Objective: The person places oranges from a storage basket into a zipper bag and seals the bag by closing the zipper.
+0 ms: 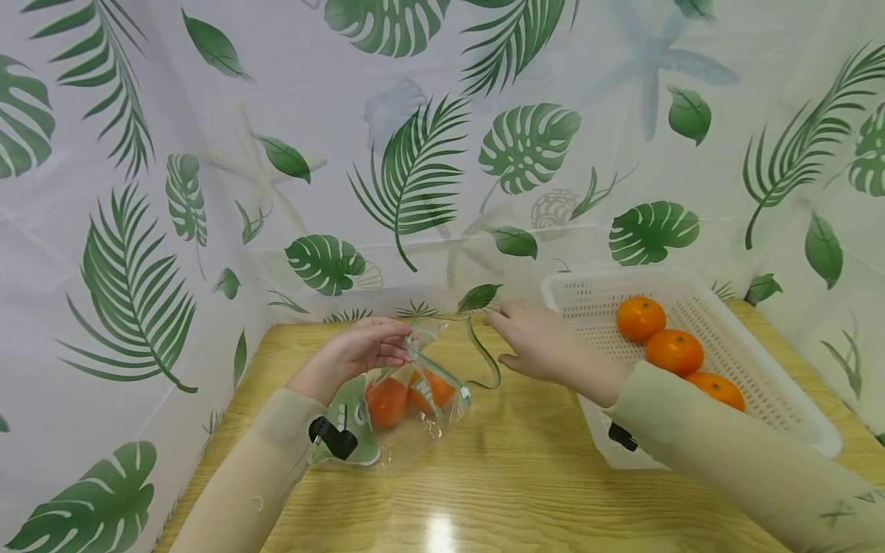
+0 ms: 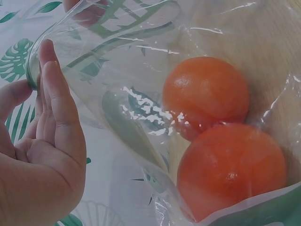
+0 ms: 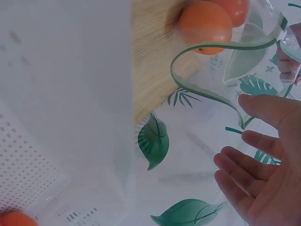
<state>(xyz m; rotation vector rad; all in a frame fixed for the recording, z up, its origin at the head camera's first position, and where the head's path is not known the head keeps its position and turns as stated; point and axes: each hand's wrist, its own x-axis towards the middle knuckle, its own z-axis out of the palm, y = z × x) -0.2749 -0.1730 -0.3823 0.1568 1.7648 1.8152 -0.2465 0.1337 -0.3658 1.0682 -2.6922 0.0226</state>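
A clear zip bag [image 1: 415, 449] with a green zip strip and a green printed panel stands on the table, its mouth spread apart. Two oranges [image 2: 204, 94] lie inside it. My left hand [image 1: 362, 349] pinches one side of the bag's rim between thumb and fingers. On the opposite side, my right hand [image 1: 542, 342] is beside the rim with its fingers loosely spread. The right wrist view shows the thumb and fingers [image 3: 249, 181] apart, close to a corner of the zip strip [image 3: 207, 96]; whether they touch it is unclear. A white slider [image 1: 465, 392] sits on the strip.
At the right, a white perforated plastic basket [image 1: 795, 411] holds three oranges [image 1: 674, 352], and my right forearm reaches across its near side. The wood-grain table [image 1: 512, 476] meets leaf-printed cloth walls [image 1: 442, 153] at the back and sides.
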